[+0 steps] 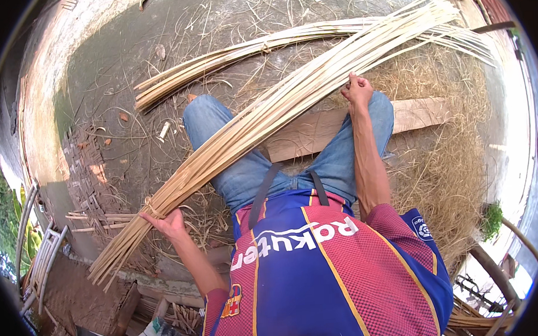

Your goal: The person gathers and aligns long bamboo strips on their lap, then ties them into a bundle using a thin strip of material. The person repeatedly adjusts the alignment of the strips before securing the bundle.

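Note:
A long bundle of pale bamboo strips lies slantwise across my lap, from the lower left to the upper right. A tie rings it near its lower left end. My left hand holds the bundle from beneath beside this tie; some of its fingers are hidden under the strips. By my right knee, my right hand is closed in a pinch at the bundle's near edge. What lies between those fingertips is too small to make out. Towards the far end the strips fan apart.
A second tied bundle of strips lies on the floor beyond my knees. Under my legs is a wooden plank. Fine shavings heap up on the right. A torn woven mat and loose strips lie on the left.

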{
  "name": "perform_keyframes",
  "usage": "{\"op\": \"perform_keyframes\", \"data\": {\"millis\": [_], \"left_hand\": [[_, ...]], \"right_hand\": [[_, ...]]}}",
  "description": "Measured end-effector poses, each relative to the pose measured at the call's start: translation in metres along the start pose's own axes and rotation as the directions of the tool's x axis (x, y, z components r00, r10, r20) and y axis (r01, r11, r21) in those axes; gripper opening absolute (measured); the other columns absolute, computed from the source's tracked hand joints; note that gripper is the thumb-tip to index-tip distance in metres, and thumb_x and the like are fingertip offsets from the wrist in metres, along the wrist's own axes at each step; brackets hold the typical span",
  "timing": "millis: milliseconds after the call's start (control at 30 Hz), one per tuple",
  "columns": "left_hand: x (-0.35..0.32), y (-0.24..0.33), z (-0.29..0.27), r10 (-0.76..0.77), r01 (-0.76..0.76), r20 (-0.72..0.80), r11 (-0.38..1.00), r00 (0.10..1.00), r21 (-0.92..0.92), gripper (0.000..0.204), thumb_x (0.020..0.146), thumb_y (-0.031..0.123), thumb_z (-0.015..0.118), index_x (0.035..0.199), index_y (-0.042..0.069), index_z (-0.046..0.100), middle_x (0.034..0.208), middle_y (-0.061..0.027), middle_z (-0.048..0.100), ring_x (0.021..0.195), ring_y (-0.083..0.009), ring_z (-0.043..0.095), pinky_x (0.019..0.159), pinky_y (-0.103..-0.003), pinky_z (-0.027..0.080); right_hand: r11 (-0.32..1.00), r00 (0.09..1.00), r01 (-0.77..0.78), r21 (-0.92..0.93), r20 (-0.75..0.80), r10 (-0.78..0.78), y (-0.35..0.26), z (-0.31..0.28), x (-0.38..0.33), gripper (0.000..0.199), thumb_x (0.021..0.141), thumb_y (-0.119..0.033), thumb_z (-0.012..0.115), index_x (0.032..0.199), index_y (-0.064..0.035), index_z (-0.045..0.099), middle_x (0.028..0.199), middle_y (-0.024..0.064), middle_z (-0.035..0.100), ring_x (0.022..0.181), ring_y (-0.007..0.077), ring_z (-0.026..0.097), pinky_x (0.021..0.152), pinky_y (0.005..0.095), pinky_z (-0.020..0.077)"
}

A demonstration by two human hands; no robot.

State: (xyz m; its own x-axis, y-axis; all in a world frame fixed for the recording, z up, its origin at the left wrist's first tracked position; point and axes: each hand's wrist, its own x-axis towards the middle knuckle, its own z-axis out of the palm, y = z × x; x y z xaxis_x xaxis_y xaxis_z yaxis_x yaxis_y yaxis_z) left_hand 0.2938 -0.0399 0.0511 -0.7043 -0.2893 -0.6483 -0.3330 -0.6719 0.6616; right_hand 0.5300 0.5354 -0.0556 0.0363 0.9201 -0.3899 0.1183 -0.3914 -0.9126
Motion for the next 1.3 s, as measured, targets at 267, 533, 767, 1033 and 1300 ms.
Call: {"op": "perform_keyframes", "data": {"millis": [267, 533, 767, 1033, 1300], "left_hand": [[0.033, 0.002, -0.009, -0.014, 0.014, -0.052, 1.0, 0.999, -0.015, 0.063, 0.093, 0.058, 0.066, 0.133, 0.009, 0.063, 0.134, -0.0081, 0.065, 0.124, -0.0285, 0.06, 0.11, -0.052, 0.046], [0.036, -0.004, -0.015, -0.003, 0.003, -0.043, 1.0, 0.999, -0.001, 0.068, 0.09, 0.062, 0.068, 0.133, 0.01, 0.063, 0.134, -0.0046, 0.065, 0.127, -0.0266, 0.059, 0.112, -0.049, 0.045], [0.027, -0.019, -0.009, 0.086, -0.094, 0.141, 0.994, 0.986, 0.051, 0.082, 0.09, 0.073, 0.055, 0.143, 0.01, 0.052, 0.141, -0.0059, 0.057, 0.134, -0.0267, 0.051, 0.118, -0.05, 0.037], [0.009, -0.022, -0.017, 0.102, -0.118, 0.251, 0.992, 0.963, 0.05, 0.085, 0.093, 0.073, 0.05, 0.148, 0.009, 0.043, 0.147, -0.0102, 0.048, 0.14, -0.0291, 0.043, 0.121, -0.054, 0.032], [0.015, -0.025, -0.015, 0.101, -0.113, 0.234, 0.993, 0.967, 0.038, 0.085, 0.091, 0.073, 0.055, 0.148, 0.011, 0.043, 0.146, -0.0105, 0.049, 0.138, -0.0309, 0.045, 0.119, -0.055, 0.033]], "right_hand": [[0.833, 0.961, 0.257, -0.49, 0.222, -0.166, -0.041, -0.011, 0.006, 0.034, 0.092, -0.019, 0.06, 0.066, 0.0021, 0.061, 0.062, 0.0138, 0.068, 0.05, 0.017, 0.066, 0.048, 0.0316, 0.0571], [0.835, 0.908, 0.389, -0.389, 0.007, -0.419, -0.068, 0.0, -0.014, 0.031, 0.09, -0.027, 0.062, 0.079, 0.0013, 0.066, 0.066, 0.0131, 0.069, 0.057, 0.0185, 0.067, 0.058, 0.0338, 0.0538], [0.942, 0.95, 0.309, -0.133, 0.005, -0.311, -0.075, 0.025, -0.012, 0.035, 0.092, -0.033, 0.068, 0.085, 0.0013, 0.067, 0.073, 0.015, 0.071, 0.064, 0.0216, 0.069, 0.065, 0.0361, 0.0545], [0.861, 0.934, 0.335, -0.382, 0.012, -0.358, -0.06, 0.017, -0.024, 0.035, 0.092, -0.031, 0.066, 0.094, 0.0032, 0.067, 0.075, 0.0162, 0.069, 0.068, 0.034, 0.067, 0.071, 0.0452, 0.0523], [0.989, 0.994, -0.074, 0.13, 0.09, 0.062, 0.013, 0.009, -0.025, 0.038, 0.097, -0.04, 0.068, 0.107, -0.0036, 0.061, 0.088, 0.0069, 0.067, 0.067, 0.0144, 0.063, 0.053, 0.0268, 0.0508]]}}
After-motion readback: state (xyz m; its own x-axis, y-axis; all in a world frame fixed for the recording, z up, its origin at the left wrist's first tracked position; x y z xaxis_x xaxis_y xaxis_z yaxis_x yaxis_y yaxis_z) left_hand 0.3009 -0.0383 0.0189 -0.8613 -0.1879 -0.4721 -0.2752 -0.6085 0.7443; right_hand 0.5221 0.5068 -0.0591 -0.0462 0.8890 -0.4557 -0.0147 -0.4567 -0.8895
